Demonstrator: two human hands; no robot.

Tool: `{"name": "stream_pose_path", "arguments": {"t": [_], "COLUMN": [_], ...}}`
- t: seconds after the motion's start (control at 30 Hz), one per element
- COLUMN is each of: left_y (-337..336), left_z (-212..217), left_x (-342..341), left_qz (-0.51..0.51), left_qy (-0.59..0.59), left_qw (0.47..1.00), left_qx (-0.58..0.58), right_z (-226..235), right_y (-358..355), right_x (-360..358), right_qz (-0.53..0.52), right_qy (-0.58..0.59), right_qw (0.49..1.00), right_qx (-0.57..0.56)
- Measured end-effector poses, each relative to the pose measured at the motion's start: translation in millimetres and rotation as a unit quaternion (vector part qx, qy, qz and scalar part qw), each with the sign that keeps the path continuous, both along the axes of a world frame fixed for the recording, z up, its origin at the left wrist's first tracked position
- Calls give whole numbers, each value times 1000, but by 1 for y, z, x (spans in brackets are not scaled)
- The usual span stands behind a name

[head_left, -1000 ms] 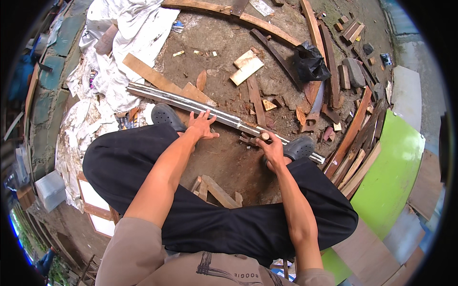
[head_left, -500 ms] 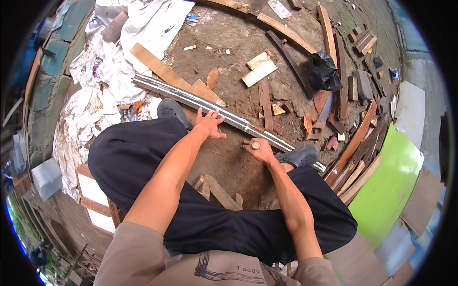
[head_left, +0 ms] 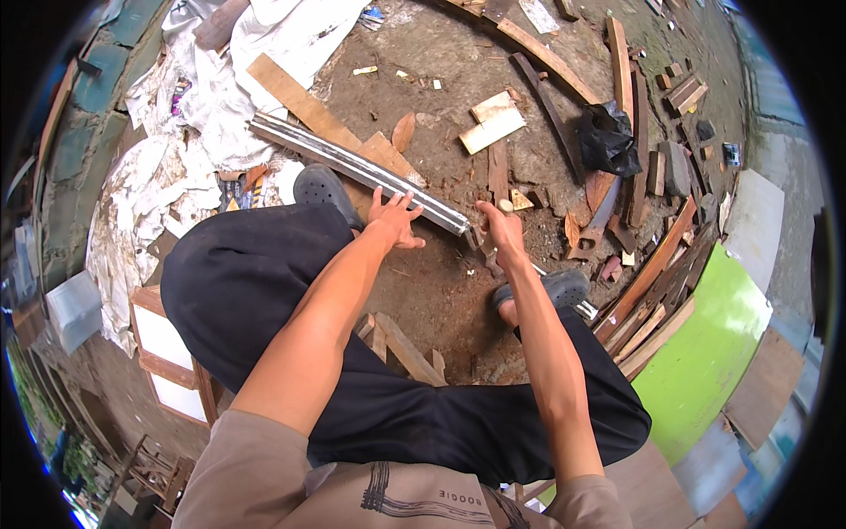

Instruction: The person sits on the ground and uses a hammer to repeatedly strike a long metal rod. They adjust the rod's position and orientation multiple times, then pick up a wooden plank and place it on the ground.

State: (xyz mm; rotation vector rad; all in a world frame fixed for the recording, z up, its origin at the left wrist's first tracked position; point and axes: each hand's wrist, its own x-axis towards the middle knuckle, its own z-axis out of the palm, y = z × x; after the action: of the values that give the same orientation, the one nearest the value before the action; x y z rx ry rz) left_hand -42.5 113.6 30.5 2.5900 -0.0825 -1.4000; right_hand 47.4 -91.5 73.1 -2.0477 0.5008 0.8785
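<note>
A long dark wooden bar (head_left: 339, 159) with white stripes lies slantwise across the ground in front of me. My left hand (head_left: 394, 219) rests on it with fingers spread. Farther right along the bar, my right hand (head_left: 502, 236) is closed around a wooden-handled tool (head_left: 505, 205). The round end of its handle points up. Brownish parts show beneath the fist beside the bar, but the tool's working end is not clear enough to name. Under the right forearm, part of the bar is hidden; its far right end (head_left: 585, 309) shows past my shoe.
My grey clogs (head_left: 324, 191) flank the bar. Loose boards (head_left: 300, 97) lie beyond it. To the right are a handsaw (head_left: 592, 231), a black plastic bag (head_left: 608, 139), stacked wood strips and a green panel (head_left: 705, 344). White sheeting (head_left: 189, 132) covers the left ground.
My right hand has moved away from me and slightly right, up to the bar, carrying the tool. The left hand stays spread on the bar. The whole view has shifted slightly.
</note>
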Motion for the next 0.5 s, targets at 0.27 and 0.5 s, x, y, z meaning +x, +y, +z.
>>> {"name": "stream_pose_path", "arguments": {"t": [0.27, 0.5], "left_y": [-1, -5], "left_z": [0, 0], "left_x": [-1, 0], "left_qz": [13, 20], "left_qy": [8, 12], "left_qw": [1000, 1000], "left_qx": [-1, 0], "right_z": [-15, -10], "right_y": [49, 66], "right_x": [10, 9], "right_qz": [19, 42], "right_qy": [-5, -36], "right_qw": [999, 998], "right_qx": [-41, -23]}}
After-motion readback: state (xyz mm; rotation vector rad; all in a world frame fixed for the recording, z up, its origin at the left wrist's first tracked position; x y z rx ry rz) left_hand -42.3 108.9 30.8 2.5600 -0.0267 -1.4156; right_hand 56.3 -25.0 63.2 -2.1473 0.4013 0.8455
